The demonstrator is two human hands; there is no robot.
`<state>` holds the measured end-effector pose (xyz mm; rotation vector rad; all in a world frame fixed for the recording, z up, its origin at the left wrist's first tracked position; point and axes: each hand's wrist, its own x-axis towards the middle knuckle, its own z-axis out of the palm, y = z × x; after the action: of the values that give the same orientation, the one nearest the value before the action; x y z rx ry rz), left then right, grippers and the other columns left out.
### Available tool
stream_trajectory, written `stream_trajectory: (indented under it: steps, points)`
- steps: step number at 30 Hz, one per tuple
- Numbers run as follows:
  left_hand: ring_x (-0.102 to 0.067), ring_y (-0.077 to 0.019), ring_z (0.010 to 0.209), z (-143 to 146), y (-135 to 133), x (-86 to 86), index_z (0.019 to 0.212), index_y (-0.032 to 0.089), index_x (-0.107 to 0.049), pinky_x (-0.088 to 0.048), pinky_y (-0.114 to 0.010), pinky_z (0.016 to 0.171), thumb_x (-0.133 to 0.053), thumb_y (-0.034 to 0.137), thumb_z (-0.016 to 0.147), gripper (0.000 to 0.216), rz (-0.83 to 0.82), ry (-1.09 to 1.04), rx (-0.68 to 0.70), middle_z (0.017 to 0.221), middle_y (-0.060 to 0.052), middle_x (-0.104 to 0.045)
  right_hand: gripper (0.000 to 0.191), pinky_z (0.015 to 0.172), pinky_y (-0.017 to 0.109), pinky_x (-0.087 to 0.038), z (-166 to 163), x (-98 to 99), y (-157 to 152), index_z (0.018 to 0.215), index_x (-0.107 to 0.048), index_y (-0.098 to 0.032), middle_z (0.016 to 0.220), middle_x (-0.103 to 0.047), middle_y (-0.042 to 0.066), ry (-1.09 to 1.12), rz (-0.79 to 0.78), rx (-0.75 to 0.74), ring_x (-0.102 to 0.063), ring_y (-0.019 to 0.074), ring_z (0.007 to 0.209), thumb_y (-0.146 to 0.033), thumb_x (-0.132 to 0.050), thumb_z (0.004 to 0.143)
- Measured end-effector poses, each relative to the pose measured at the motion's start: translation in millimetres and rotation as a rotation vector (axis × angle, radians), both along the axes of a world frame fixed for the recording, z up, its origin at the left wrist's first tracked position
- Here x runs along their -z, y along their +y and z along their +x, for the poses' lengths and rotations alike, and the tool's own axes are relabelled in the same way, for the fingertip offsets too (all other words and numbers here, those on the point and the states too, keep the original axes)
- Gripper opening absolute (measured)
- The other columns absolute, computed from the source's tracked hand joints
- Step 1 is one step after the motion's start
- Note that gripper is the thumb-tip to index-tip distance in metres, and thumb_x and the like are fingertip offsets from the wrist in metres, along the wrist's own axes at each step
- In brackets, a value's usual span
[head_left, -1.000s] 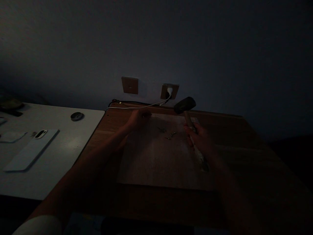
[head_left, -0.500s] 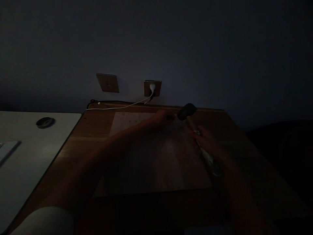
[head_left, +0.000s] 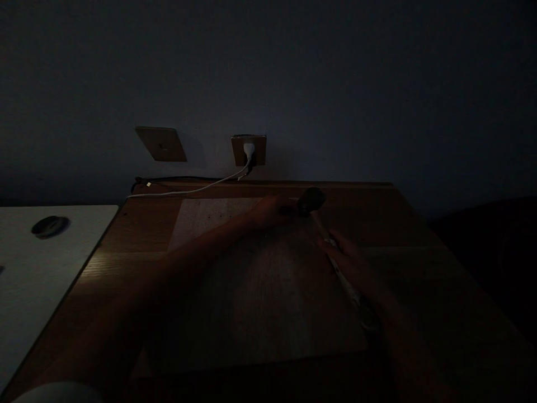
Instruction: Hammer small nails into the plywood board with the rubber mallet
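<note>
My right hand [head_left: 346,257] is closed around the handle of a mallet [head_left: 311,201] with a dark head and a pale, patchy handle. The mallet slants up and to the left, its head right beside the fingers of my left hand [head_left: 268,211]. Those fingers are bent together over the far part of a flat wooden board [head_left: 268,296]. What they pinch, if anything, is lost in the dark. Whether the mallet head touches anything there I cannot tell. A few small dark spots mark the board's far left area.
The board lies on a brown wooden table [head_left: 138,229]. A white tabletop [head_left: 50,280] adjoins on the left, with a dark round object [head_left: 50,225] on it. Behind, a white plug [head_left: 249,150] and cables run from a wall socket [head_left: 260,151] along the table's back edge.
The mallet head has come lower and closer to my left fingers. My left hand stays at about the same place on the board. The whole view has shifted slightly.
</note>
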<state>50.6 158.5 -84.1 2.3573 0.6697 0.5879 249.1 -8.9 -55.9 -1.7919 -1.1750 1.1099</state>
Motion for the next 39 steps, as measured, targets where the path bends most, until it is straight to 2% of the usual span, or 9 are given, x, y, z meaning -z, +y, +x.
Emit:
stream_trajectory:
  steps: [4, 10, 18, 22, 25, 28, 31, 35, 39]
  points:
    - [-0.074, -0.0201, 0.095, -1.0, -2.5, -3.0, 0.105, 0.018, -0.076, -0.053, -0.029, 0.088, -0.070, 0.021, 0.087, 0.019, -0.043, -0.019, -0.019, 0.105, -0.005, -0.080, 0.043, 0.037, 0.024, -0.038, -8.4, -13.6, -7.9, 0.094, -0.059, -0.025, 0.050, -0.049, -0.010, 0.094, -0.023, 0.017, -0.046, 0.0121, 0.039, -0.061, -0.073, 0.074]
    - [-0.075, -0.0188, 0.093, 0.0, -7.4, -3.1, 0.123, 0.018, -0.060, -0.056, -0.030, 0.085, -0.074, 0.016, 0.083, 0.042, -0.175, -0.082, -0.117, 0.105, -0.006, -0.079, 0.039, 0.033, 0.024, -0.036, -9.8, -25.7, -19.5, 0.092, -0.061, -0.026, 0.053, -0.050, -0.008, 0.088, -0.011, 0.041, -0.045, 0.0110, 0.037, -0.061, -0.072, 0.079]
    - [-0.076, -0.0210, 0.094, 0.6, -4.3, 1.0, 0.131, 0.017, -0.057, -0.057, -0.030, 0.082, -0.078, 0.020, 0.081, 0.054, -0.202, -0.147, -0.087, 0.109, -0.009, -0.078, 0.050, 0.036, 0.027, -0.038, -12.7, -22.0, -21.5, 0.113, -0.067, -0.022, 0.048, -0.052, -0.006, -0.104, -0.012, -0.081, -0.049, 0.0155, 0.039, -0.062, -0.063, 0.082]
    - [-0.076, -0.0209, 0.093, 0.2, -4.6, 1.2, 0.130, 0.016, -0.058, -0.057, -0.031, 0.083, -0.077, 0.017, 0.082, 0.051, -0.201, -0.139, -0.077, 0.107, -0.009, -0.079, 0.059, 0.039, 0.029, -0.040, -12.7, -20.1, -22.6, 0.124, -0.066, -0.021, 0.050, -0.055, -0.004, -0.173, 0.004, -0.041, -0.053, 0.0173, 0.040, -0.064, -0.062, 0.084]
    - [-0.075, -0.0206, 0.094, 0.3, -1.3, -0.2, 0.129, 0.015, -0.059, -0.057, -0.031, 0.083, -0.076, 0.018, 0.082, 0.050, -0.207, -0.122, -0.049, 0.106, -0.009, -0.078, 0.057, 0.038, 0.029, -0.039, -12.2, -19.4, -23.0, 0.124, -0.066, -0.021, 0.048, -0.054, -0.005, -0.183, -0.001, -0.084, -0.052, 0.0177, 0.039, -0.063, -0.060, 0.086]
    - [-0.074, -0.0195, 0.092, -4.4, 0.9, -10.9, 0.134, 0.014, -0.054, -0.057, -0.030, 0.080, -0.076, 0.017, 0.081, 0.057, -0.208, -0.101, -0.017, 0.106, -0.010, -0.077, 0.056, 0.038, 0.029, -0.038, -12.7, -19.1, -22.5, 0.124, -0.065, -0.021, 0.047, -0.052, -0.006, -0.174, 0.015, -0.096, -0.051, 0.0176, 0.038, -0.062, -0.058, 0.087]
    - [-0.071, -0.0201, 0.090, -18.2, -8.1, -34.8, 0.126, 0.014, -0.059, -0.055, -0.029, 0.076, -0.075, 0.023, 0.082, 0.047, -0.066, 0.043, -0.044, 0.106, -0.010, -0.074, 0.058, 0.039, 0.029, -0.039, -13.3, -19.2, -21.3, 0.123, -0.065, -0.019, 0.048, -0.054, -0.005, -0.203, 0.005, -0.080, -0.053, 0.0180, 0.039, -0.062, -0.059, 0.084]
    - [-0.071, -0.0231, 0.088, -39.6, -42.9, -68.9, 0.111, 0.016, -0.068, -0.053, -0.030, 0.073, -0.071, 0.035, 0.088, 0.030, 0.177, 0.467, 0.059, 0.104, -0.011, -0.073, 0.055, 0.039, 0.028, -0.039, -13.5, -20.6, -21.4, 0.120, -0.065, -0.020, 0.047, -0.053, -0.006, -0.195, 0.015, -0.101, -0.052, 0.0172, 0.038, -0.062, -0.060, 0.086]
    - [-0.074, -0.0290, 0.093, -44.4, -79.2, -76.5, 0.120, 0.013, -0.067, -0.055, -0.035, 0.075, -0.066, 0.036, 0.095, 0.034, 0.341, 0.693, 0.037, 0.105, -0.016, -0.075, 0.048, 0.037, 0.026, -0.040, -16.0, -22.3, -23.2, 0.115, -0.063, -0.024, 0.047, -0.052, -0.008, -0.139, 0.043, -0.093, -0.050, 0.0153, 0.037, -0.064, -0.058, 0.090]
